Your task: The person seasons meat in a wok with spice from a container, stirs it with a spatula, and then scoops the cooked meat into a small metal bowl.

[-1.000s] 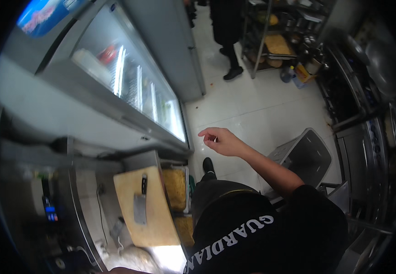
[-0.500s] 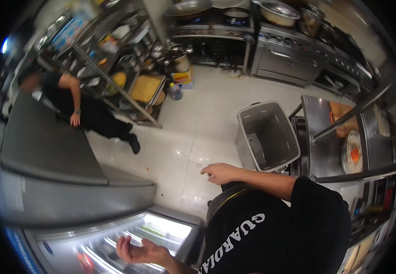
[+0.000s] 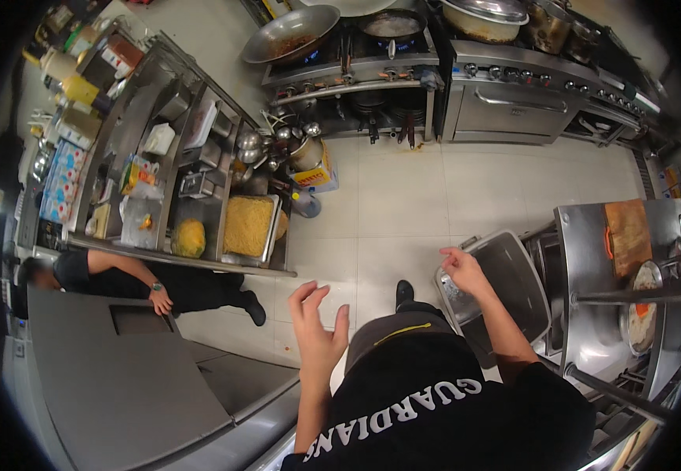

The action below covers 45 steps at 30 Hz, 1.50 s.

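My left hand (image 3: 317, 331) is raised in front of me over the pale tiled floor. Its fingers and thumb are spread in a loose curve, and nothing is held. My right hand (image 3: 464, 270) reaches forward over the left side of a grey plastic bin (image 3: 534, 271). Those fingers are slightly bent and apart, with no object visible in them. From this angle I cannot tell whether the hand touches the bin's rim. My forearm and black shirt hide part of the bin.
A stove with a wok (image 3: 292, 35) stands ahead, beside a steel oven (image 3: 505, 110). At left, shelving holds a tray of yellow food (image 3: 248, 226). Another person (image 3: 191, 294) stands behind a grey cabinet (image 3: 125, 369). On the right is a steel table (image 3: 580, 251) with a cutting board (image 3: 628, 235).
My view has turned left, away from the lit fridge. My left hand has risen from over the fridge to over the floor. My right hand has moved across to the bin.
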{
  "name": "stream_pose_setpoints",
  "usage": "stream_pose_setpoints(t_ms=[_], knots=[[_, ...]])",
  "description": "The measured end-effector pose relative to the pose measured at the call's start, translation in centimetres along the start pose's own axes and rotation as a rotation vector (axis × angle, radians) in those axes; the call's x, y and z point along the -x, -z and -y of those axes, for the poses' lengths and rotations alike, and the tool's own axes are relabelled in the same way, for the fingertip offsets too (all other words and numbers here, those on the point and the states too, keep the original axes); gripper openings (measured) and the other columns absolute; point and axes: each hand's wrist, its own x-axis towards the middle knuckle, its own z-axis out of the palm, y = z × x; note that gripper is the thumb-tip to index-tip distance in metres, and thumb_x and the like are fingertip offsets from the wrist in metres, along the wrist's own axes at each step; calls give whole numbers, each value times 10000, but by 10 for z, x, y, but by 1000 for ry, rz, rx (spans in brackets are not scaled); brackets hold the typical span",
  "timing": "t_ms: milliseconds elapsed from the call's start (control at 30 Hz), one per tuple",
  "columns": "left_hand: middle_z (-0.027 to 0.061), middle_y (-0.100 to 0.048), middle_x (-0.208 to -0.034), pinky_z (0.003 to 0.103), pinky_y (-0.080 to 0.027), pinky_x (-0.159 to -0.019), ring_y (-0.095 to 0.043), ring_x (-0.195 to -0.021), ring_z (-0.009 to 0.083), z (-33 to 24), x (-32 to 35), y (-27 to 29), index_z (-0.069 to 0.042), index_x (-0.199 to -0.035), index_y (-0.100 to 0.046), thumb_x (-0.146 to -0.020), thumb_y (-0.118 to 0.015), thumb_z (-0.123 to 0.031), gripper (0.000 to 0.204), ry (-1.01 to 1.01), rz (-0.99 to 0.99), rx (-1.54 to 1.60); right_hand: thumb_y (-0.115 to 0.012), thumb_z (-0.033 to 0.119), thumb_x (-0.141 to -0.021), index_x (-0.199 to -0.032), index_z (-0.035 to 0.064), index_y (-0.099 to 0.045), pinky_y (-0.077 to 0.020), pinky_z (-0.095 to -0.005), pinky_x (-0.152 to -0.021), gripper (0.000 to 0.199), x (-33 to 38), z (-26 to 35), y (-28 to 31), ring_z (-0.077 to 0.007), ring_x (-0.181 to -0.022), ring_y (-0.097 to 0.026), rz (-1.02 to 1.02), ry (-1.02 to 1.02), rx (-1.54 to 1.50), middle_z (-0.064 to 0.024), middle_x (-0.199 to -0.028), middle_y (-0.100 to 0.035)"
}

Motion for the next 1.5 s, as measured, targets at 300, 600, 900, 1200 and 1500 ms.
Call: stream_pose_setpoints(t_ms=[300,600,900,1200,1500], knots=[[189,-550,-1196,427,-475,-945,-561,-1115,379,73,-203,-107,-37,-1166,-583,-795,-735,-39,402,-92,314,101,-624,78,-919,-1238,36,-622,-486,-290,-750,323,-185,76,64,-128,-776,-569,-176,31,-109,-26,-847,-629],[166,-608,-1156,406,-471,-984,-564,-1146,357,208,-443,-340,-16,-1133,-629,-805,-706,-53,339,-213,721,328,-634,65,-894,-1220,30,-629,-505,-315,-739,328,-348,91,30,-187,-761,-613,-341,-55,-245,-74,-861,-669],[266,-647,-1136,464,-502,-956,-629,-1063,408,245,-687,-636,-8,-1131,-657,-884,-563,-119,287,-116,1023,-100,-633,132,-903,-1226,12,-632,-507,-313,-747,345,-383,133,11,-149,-767,-628,-577,-524,-156,-82,-821,-667],[260,-577,-1273,500,-504,-882,-608,-1076,410,316,-690,-733,2,-1311,-546,-890,-534,-149,448,-361,858,-70,-628,109,-909,-1250,13,-621,-484,-281,-732,354,-458,98,19,-119,-776,-579,-575,-510,-243,-20,-821,-619],[225,-579,-1270,475,-417,-1064,-531,-1205,409,354,-651,-563,-55,-1216,-605,-750,-646,-16,470,-137,666,263,-707,135,-777,-1299,20,-529,-423,-489,-1004,564,-752,49,118,-433,-1162,-510,-728,-53,408,-259,-1227,-552]])
